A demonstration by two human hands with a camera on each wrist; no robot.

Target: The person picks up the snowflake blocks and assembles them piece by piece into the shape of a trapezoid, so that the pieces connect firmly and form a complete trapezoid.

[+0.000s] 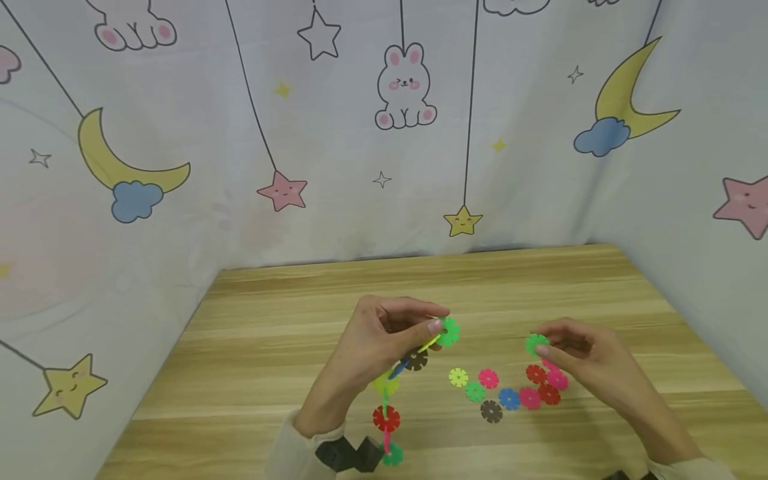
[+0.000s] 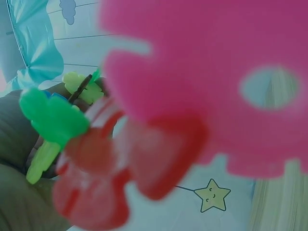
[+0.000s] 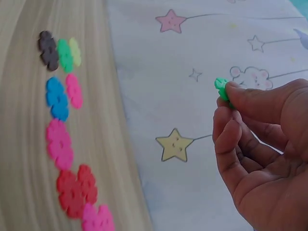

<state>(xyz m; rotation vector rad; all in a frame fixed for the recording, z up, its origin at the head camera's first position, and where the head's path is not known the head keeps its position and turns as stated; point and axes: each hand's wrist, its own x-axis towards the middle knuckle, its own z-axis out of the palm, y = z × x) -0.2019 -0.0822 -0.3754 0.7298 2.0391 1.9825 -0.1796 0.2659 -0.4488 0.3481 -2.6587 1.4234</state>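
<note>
My left hand (image 1: 378, 353) pinches the upper end of a chain of joined notched discs, near a green disc (image 1: 449, 331). Down from it hang yellow, dark brown, blue and yellow-green pieces, a red disc (image 1: 386, 419), a pink one and a green one (image 1: 393, 455) at the bottom. In the left wrist view a blurred pink disc (image 2: 202, 62) and a red one (image 2: 91, 168) cover much of that hand. My right hand (image 1: 600, 363) holds a single green disc (image 1: 537, 345) between thumb and fingertip, above the table; the right wrist view shows this disc (image 3: 222, 89) edge-on.
Loose discs lie on the wooden table (image 1: 270, 333) between and below the hands: yellow (image 1: 459, 377), green (image 1: 475, 391), brown (image 1: 491, 411), blue (image 1: 509, 399), and several pink and red ones near the right hand. A patterned curtain (image 1: 360, 220) stands behind the table.
</note>
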